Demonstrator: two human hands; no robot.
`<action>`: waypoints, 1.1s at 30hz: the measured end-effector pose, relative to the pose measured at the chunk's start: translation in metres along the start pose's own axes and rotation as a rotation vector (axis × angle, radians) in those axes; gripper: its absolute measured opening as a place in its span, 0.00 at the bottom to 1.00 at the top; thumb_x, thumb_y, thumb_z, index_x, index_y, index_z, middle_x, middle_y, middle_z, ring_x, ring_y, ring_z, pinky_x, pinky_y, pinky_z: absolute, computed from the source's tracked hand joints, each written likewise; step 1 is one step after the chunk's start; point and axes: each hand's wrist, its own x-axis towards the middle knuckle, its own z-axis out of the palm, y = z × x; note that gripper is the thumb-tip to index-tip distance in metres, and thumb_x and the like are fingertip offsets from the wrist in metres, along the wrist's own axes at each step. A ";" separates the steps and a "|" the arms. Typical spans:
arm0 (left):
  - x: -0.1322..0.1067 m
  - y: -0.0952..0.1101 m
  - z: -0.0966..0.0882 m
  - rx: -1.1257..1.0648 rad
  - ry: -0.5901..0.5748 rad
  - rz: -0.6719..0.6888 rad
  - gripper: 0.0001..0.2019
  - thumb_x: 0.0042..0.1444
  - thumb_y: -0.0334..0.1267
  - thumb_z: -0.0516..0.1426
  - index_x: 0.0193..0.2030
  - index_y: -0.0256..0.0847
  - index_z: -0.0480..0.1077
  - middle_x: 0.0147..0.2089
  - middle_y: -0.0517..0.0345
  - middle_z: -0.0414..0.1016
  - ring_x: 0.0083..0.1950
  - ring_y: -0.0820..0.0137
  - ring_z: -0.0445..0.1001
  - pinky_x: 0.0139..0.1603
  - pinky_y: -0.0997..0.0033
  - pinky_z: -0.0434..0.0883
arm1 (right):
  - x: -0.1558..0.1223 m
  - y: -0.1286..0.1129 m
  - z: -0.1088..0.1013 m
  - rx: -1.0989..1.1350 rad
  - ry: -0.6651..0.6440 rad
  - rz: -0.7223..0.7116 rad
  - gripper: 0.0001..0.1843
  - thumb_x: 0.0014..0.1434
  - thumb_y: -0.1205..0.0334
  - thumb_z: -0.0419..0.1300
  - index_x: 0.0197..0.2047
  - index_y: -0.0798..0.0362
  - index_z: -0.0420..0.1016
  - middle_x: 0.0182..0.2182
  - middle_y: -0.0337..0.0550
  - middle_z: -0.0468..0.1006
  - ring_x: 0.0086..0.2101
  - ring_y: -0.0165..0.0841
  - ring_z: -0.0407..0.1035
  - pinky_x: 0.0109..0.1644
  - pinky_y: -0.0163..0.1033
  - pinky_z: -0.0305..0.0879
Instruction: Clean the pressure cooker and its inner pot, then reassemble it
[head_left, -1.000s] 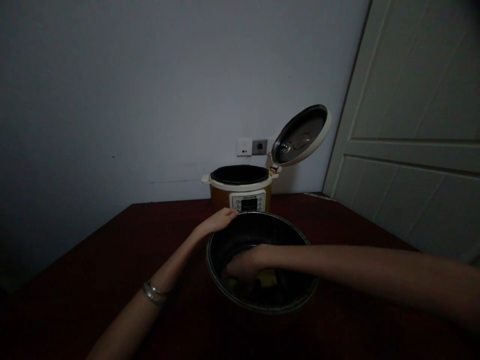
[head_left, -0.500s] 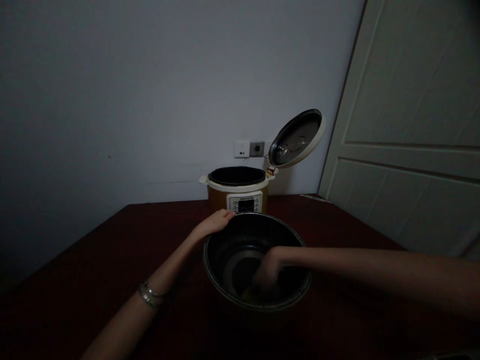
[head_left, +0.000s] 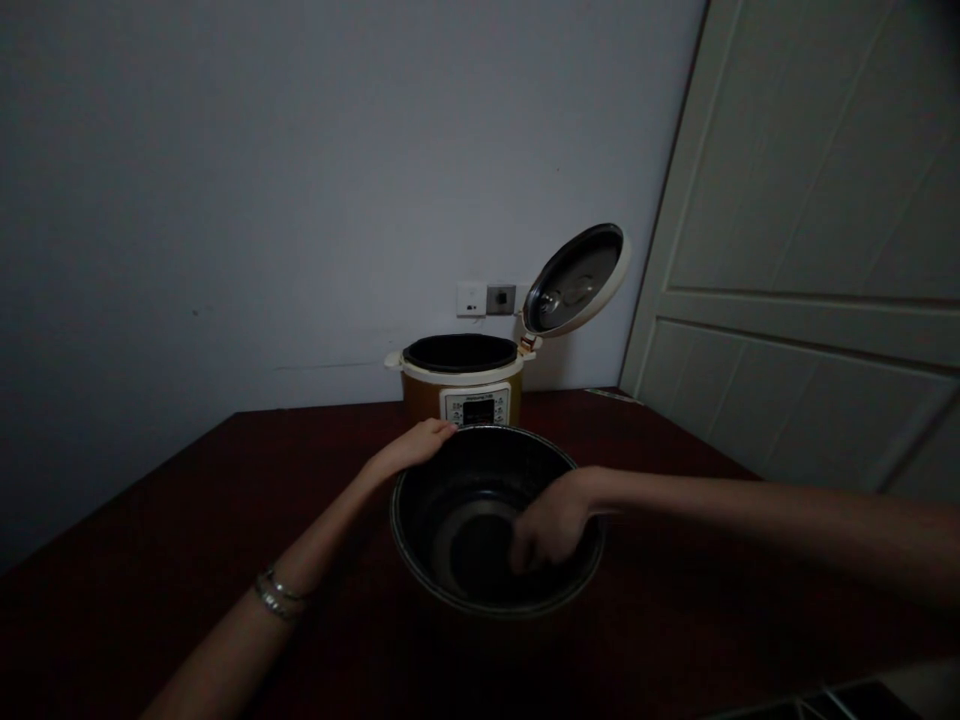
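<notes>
A dark, round inner pot (head_left: 480, 545) of a cooker sits on the table in front of me, its mouth tilted towards me. My left hand (head_left: 420, 441) grips the pot's far left rim, thumb and fingers closed over the edge. Inside the pot, near its right wall, my right hand (head_left: 553, 520) has its fingers curled downward. Whatever it holds is hidden beneath the fingers. Just behind the pot stands an electric pressure cooker (head_left: 424, 395) with a gold body and a control panel. Its lid (head_left: 577, 280) is swung up to the right.
The dark red table (head_left: 300, 470) meets a pale wall (head_left: 225, 200) that has socket plates (head_left: 486, 299). To the right is a panelled door (head_left: 795, 300). At the lower right edge lies a dark object (head_left: 810, 703), partly cut off.
My right hand has moved up and right within the pot. A yellowish thing seen under it earlier no longer shows. My left hand stays on the rim; the view has shifted slightly.
</notes>
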 end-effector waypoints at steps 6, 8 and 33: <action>0.001 -0.003 0.000 0.087 0.001 0.084 0.19 0.60 0.46 0.44 0.33 0.37 0.71 0.38 0.49 0.76 0.40 0.63 0.71 0.43 0.66 0.64 | 0.021 0.036 -0.016 -0.854 0.279 0.165 0.08 0.52 0.66 0.62 0.36 0.57 0.79 0.34 0.50 0.79 0.37 0.41 0.72 0.37 0.42 0.66; 0.002 -0.004 0.000 0.112 0.000 0.102 0.19 0.60 0.46 0.43 0.34 0.37 0.70 0.38 0.50 0.76 0.39 0.63 0.71 0.43 0.66 0.64 | 0.040 0.039 -0.023 -0.941 0.391 0.052 0.08 0.57 0.70 0.57 0.36 0.55 0.79 0.42 0.51 0.77 0.47 0.42 0.66 0.47 0.46 0.62; 0.001 0.000 -0.002 0.028 0.036 0.021 0.19 0.58 0.47 0.46 0.34 0.38 0.73 0.39 0.47 0.77 0.43 0.60 0.72 0.44 0.65 0.65 | 0.062 -0.038 0.020 0.509 0.266 -0.110 0.18 0.60 0.71 0.44 0.47 0.58 0.72 0.45 0.44 0.76 0.40 0.30 0.71 0.44 0.35 0.67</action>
